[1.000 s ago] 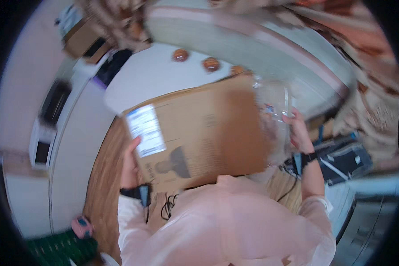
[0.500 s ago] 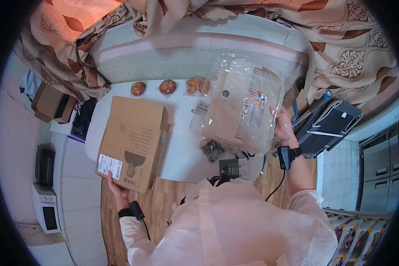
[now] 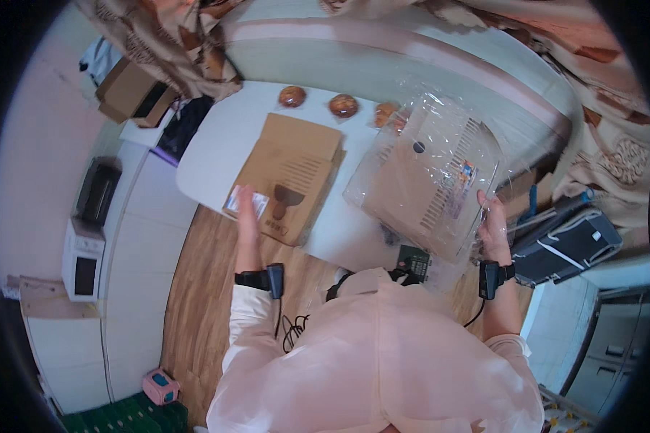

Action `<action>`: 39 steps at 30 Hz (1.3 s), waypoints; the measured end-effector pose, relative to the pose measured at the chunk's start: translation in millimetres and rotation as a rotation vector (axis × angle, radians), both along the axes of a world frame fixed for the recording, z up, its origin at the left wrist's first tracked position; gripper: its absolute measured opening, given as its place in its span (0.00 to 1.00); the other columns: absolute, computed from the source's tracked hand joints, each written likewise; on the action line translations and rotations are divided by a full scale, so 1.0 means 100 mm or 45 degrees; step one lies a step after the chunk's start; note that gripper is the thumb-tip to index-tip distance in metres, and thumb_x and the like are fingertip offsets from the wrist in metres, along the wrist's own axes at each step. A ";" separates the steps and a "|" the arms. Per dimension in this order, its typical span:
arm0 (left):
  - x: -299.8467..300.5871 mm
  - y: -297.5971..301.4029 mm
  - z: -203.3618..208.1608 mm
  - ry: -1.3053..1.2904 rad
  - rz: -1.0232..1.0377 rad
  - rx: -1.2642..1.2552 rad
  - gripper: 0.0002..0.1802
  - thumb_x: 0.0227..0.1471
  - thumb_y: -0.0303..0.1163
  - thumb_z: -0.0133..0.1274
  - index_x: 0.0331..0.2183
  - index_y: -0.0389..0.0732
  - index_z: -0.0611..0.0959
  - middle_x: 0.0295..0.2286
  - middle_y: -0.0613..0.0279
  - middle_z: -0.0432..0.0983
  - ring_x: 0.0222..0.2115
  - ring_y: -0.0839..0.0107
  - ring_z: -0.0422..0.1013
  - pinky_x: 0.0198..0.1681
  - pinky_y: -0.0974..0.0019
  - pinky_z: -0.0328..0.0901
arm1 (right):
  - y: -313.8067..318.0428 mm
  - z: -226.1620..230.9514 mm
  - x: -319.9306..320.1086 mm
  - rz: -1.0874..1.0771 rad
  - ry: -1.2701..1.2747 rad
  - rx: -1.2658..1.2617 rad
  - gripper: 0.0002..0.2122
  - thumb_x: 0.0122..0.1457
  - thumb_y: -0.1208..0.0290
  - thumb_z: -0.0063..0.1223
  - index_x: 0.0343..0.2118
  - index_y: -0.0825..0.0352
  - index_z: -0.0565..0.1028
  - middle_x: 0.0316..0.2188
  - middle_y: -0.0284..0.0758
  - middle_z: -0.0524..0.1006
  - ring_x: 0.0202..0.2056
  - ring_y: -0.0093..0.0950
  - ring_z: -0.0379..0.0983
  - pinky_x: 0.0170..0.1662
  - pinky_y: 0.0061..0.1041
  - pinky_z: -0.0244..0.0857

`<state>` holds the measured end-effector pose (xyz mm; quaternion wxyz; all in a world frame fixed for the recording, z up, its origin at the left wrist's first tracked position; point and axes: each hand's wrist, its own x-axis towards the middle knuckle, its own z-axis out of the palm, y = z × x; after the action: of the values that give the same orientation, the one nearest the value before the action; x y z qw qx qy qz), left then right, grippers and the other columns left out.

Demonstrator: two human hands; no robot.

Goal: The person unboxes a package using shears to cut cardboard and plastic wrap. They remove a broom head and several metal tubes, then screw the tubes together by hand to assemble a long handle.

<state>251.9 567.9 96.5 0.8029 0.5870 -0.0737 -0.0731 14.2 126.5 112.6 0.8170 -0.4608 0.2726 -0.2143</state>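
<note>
A brown cardboard box (image 3: 289,169) lies on the left part of the white table, with dark print and a white label (image 3: 253,201) on its top. My left hand (image 3: 246,206) is at the label, its fingers straight and not wrapped round the box. To the right, my right hand (image 3: 492,220) grips the edge of a beige slotted plastic panel (image 3: 426,173) in a clear plastic wrapper. The panel has a round dark hole and a small colourful sticker, and is held tilted above the table. It partly hides a dark packet and some wrapped bread beneath and behind it.
Wrapped bread buns (image 3: 343,106) line the far edge of the white table (image 3: 220,155). A dark green calculator-like item (image 3: 414,261) sits at the near edge. Folded dark gear (image 3: 567,242) stands right of the table; a microwave (image 3: 84,260) stands left.
The view has turned, shifting the scene. My left hand has let go of the box's near corner and moved up to the label. The box now lies flatter; my right hand still holds the panel.
</note>
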 end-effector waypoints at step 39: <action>-0.10 0.02 0.50 0.289 -0.583 -0.092 0.44 0.48 0.50 0.48 0.57 0.51 0.41 0.55 0.58 0.44 0.55 0.64 0.48 0.53 0.56 0.48 | 1.29 0.02 0.73 -0.020 -0.297 0.387 0.15 0.54 0.75 0.47 0.45 0.67 0.64 0.39 0.34 0.71 0.40 0.28 0.68 0.44 0.28 0.63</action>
<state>241.8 570.1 146.5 0.7890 0.5140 -0.1168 -0.3157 87.5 255.5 114.9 0.9015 -0.3021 0.2088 -0.2291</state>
